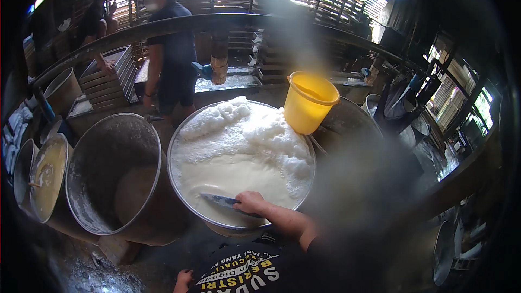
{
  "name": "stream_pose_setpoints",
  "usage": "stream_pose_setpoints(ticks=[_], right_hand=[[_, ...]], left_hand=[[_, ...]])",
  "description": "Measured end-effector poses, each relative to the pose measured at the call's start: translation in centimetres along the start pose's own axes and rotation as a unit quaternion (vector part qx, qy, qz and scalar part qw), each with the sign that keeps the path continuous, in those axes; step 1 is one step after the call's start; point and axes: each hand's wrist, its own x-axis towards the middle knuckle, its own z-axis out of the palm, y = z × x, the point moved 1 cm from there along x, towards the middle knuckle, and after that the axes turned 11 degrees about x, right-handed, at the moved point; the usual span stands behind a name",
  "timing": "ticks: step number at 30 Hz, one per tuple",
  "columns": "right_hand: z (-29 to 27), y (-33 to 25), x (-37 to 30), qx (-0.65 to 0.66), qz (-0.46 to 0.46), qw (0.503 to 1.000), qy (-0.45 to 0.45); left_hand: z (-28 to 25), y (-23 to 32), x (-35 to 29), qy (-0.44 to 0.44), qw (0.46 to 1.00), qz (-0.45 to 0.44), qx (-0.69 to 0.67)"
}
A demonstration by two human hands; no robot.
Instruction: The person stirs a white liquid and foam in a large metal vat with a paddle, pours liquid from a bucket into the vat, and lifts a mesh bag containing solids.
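My right hand [251, 202] is closed around a flat, dark grey-blue paddle [218, 200] over the near side of a large round vat [175, 180]. The paddle's far end dips into cream-coloured liquid [239, 176]. Thick white foam [233, 119] covers the far and right part of the liquid. At the lower edge, beside my dark printed shirt, is my left hand [185, 279]; it is away from the vat, and its fingers are too small to make out.
A yellow bucket [309, 103] stands tilted at the vat's far right rim. To the left are a large dark vat [154, 168] and a smaller vat of yellowish liquid [48, 184]. A long bar [244, 20] crosses behind. Two people are beyond it, near stacked trays [108, 76]. Haze blurs the right side.
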Motion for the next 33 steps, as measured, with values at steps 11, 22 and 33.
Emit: stream_pose_setpoints(ticks=[11, 22, 33], right_hand=[[-3.4, 3.7, -2.1, 0.074, 0.044, 0.988, 0.131], [-12.2, -4.1, -7.6, -0.024, -0.166, 0.986, 0.012], [-0.8, -6.5, 0.7, -0.101, -0.173, 0.98, -0.017]], left_hand=[[-0.1, -2.8, 6.9, 0.039, 0.988, 0.074, 0.132], [0.0, 2.0, 6.7, 0.042, 0.993, 0.081, 0.075], [1.4, -4.2, 5.9, 0.039, 0.997, 0.057, 0.031]])
